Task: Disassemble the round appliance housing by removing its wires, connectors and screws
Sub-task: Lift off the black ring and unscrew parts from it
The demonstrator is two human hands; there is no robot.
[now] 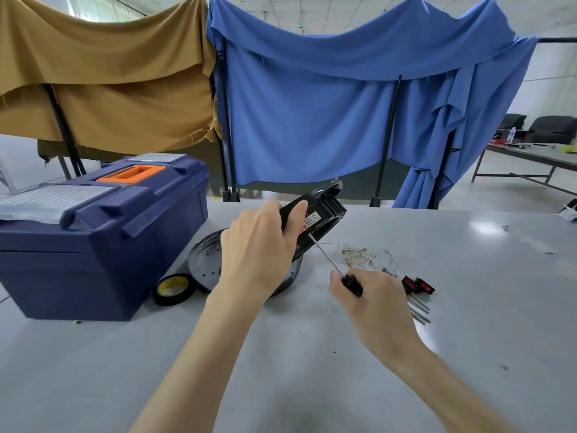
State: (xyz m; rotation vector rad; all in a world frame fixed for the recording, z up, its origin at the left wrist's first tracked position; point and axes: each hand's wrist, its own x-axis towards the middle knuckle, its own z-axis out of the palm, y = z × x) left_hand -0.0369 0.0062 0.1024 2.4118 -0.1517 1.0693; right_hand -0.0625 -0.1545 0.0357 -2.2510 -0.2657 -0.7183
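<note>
On the grey desk (pixel 468 354), just right of a dark blue toolbox (pixel 103 239) with an orange handle, the left grip (pixel 259 248) holds the round black appliance housing (pixel 321 214) lifted and tilted, its far edge higher than its near edge. The fingers are curled over the housing's upper side and the thumb lies along the face that carries a white and red label. The housing hangs above a shallow round metal pan (pixel 204 260) that lies flat on the desk, partly hidden behind the left wrist. The right grip (pixel 374 298) is closed around the black handle of a screwdriver (pixel 324 254), whose thin metal shaft slants up and to the left until its tip meets the housing just below the label. Beside the pan, touching its near left edge, lies a roll of black tape (pixel 173 287) with a yellow core. To the right of the screwdriver shaft a loose tangle of thin pale wires (pixel 359 256) with small yellowish connectors lies on the desk. Near the right knuckles sit two small black and red parts (pixel 418 285), and just in front of them a few short metal rods (pixel 420 307). Behind the desk hang a blue cloth (pixel 312 120) and a tan cloth (pixel 103 73) on black stands.
</note>
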